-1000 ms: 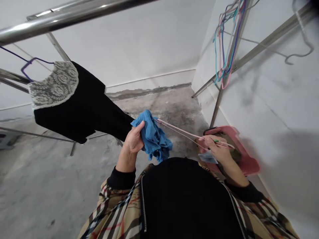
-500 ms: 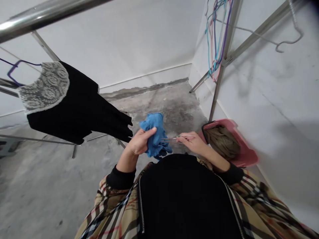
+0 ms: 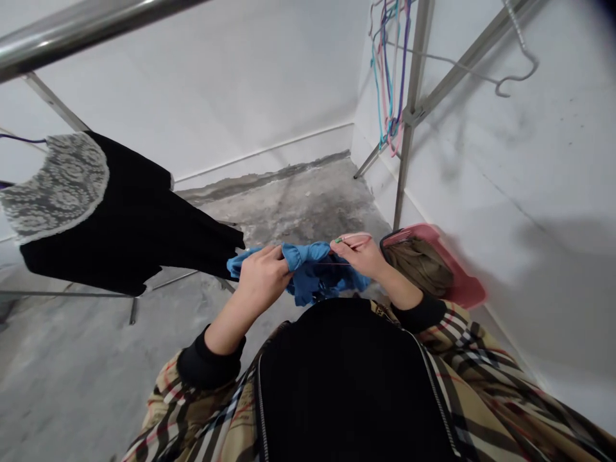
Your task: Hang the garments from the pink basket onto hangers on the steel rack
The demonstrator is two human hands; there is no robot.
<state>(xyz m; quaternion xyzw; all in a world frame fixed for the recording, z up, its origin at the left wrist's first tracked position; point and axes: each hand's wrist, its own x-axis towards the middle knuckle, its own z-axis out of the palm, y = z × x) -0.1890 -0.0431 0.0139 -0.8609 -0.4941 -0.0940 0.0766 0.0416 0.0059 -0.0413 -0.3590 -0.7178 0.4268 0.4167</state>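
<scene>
A crumpled blue garment (image 3: 305,279) is stretched between my hands in front of my body. My left hand (image 3: 264,273) is closed on its left part, fingers curled over the cloth. My right hand (image 3: 360,253) is closed around a thin pink clothes hanger (image 3: 356,239), and its fingertips also meet the garment's upper right edge. Part of the hanger runs into the blue cloth and is hidden there.
A black top with a lace collar (image 3: 120,205) hangs at left below a metal rail (image 3: 96,32). Several coloured hangers (image 3: 392,77) and a bare grey hanger (image 3: 520,77) hang at upper right. A pink basket (image 3: 462,276) holds brown cloth (image 3: 423,260) beside the wall.
The blue garment has been spread wider, and the hanger now reaches into it. My left hand has turned over, its back now facing up. The view has shifted slightly right.
</scene>
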